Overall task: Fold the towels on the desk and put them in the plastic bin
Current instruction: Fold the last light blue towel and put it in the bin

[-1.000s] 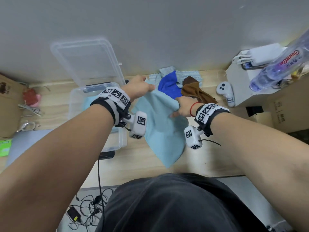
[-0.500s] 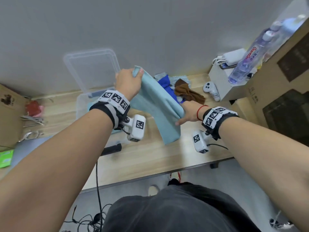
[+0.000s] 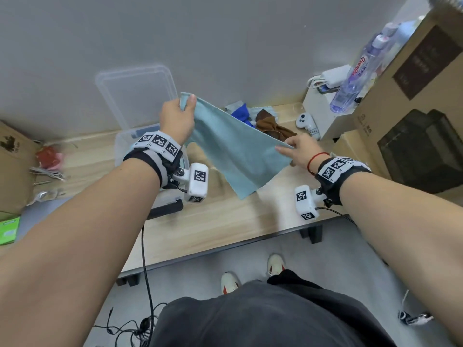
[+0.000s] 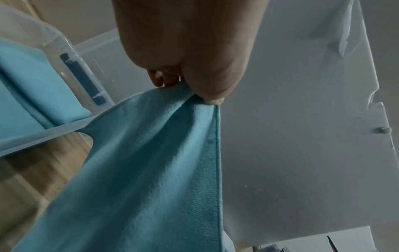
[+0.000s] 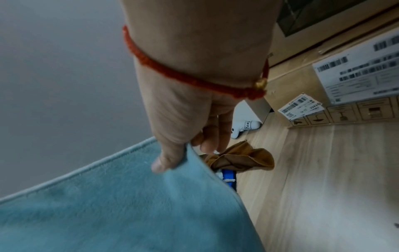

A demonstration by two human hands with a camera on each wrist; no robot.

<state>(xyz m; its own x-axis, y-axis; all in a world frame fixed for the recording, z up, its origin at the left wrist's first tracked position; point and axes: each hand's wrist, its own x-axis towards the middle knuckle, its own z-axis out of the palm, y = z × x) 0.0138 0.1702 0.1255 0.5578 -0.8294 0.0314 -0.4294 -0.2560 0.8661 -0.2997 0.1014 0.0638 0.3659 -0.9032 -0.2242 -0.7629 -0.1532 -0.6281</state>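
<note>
left hand (image 3: 178, 118) pinches one corner of light blue cloth towel (image 3: 235, 149), right hand (image 3: 299, 150) the other, stretched above wooden desk (image 3: 213, 221) | folded blue towel (image 4: 41, 88) already in clear plastic bin (image 4: 71, 56) | royal-blue (image 3: 241, 113) and brown (image 3: 271, 126) towels remain unfolded

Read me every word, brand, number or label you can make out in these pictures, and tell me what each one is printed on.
"GameC", red letters partly cut off, on the clear water bottle.
"Foo6", as far as it can be read, handwritten on the white controller; the same tag is blurred in the head view.
Barcode labels on the cardboard boxes: print too small and blurred to read.
Square black-and-white markers on the wristbands: patterns, no words.
</note>
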